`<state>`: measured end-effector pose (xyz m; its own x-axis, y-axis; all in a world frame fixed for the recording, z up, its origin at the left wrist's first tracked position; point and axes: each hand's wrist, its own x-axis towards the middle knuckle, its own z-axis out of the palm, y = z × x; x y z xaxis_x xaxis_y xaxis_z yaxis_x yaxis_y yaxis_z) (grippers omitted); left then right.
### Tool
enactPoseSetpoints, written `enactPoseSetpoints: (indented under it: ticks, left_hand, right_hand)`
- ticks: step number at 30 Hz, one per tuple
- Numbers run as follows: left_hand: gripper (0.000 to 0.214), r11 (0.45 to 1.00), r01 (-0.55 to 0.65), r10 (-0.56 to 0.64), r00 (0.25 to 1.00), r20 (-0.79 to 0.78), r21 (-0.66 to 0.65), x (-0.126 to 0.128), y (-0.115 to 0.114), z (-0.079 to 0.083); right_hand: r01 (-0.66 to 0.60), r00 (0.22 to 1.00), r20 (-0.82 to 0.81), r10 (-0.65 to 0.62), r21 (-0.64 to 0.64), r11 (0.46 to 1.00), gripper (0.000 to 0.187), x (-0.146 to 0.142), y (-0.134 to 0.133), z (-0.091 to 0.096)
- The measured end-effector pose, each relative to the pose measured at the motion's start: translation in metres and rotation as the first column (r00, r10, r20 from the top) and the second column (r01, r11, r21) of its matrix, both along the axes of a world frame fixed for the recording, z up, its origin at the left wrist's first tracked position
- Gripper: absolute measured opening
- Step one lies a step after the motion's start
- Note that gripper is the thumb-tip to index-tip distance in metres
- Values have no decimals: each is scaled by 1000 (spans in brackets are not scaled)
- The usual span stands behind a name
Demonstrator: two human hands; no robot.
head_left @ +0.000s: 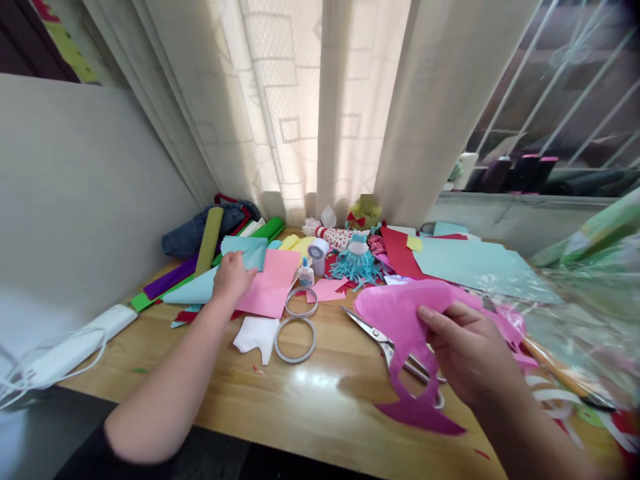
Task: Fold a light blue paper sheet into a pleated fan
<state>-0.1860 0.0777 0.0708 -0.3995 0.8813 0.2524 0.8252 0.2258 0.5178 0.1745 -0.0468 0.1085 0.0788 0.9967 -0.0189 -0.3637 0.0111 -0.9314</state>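
My right hand (467, 347) pinches a bright pink sheet of thin paper (400, 310) between thumb and fingers. The sheet has a cut-out hole and a darker pink strip hanging at its lower end. Partly behind that sheet lie metal scissors (373, 330), blades pointing left. My left hand (234, 279) reaches to the back left, its fingers closed at the edge of a thin teal paper (256, 252). Under it and to the right are a pink sheet (273, 283) and a light blue sheet (193, 287).
Two tape rolls (295, 340) lie mid-table near a white scrap (257, 337) and a small glue bottle (306, 273). A teal fringed paper figure (357, 257) stands at the back. A power strip (80, 347) sits left, clear plastic wrap (575, 320) right.
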Motion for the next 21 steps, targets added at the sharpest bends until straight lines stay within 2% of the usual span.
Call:
enactPoseSetpoints:
  ticks: [4, 7, 10, 13, 16, 18, 21]
  left_hand:
    - [39, 975, -80, 45, 985, -166, -208, -4, 46, -12]
    - [35, 956, -92, 10, 959, -282, -279, 4, 57, -17]
    - [30, 951, -72, -49, 924, -378, -299, 6, 47, -7]
    - [24, 966, -72, -55, 881, -469, -248, -3, 19, 19]
    - [28, 984, -40, -59, 851, -522, -176, -13, -5, 40]
    - [29, 983, 7, -104, 849, -519, -186, -14, -6, 41]
    - [38, 967, 41, -165, 851, -499, -251, -7, 15, 25]
  right_hand:
    - [-32, 999, -27, 30, -60, 998, 19, 0, 3, -15]
    - [-5, 999, -41, 2, -61, 998, 18, 1, 5, -18]
    - [11, 998, -66, -16, -64, 998, 20, 0, 7, -17]
    - [5, 996, -91, -9, -41, 999, 21, -1, 10, -18]
    - [-13, 994, -112, 11, -17, 1000, 17, -4, 13, -22]
    - [-21, 990, -137, 18, -19, 1000, 15, -6, 14, -25]
    - [-37, 988, -154, 34, -21, 999, 16, -10, 13, -25]
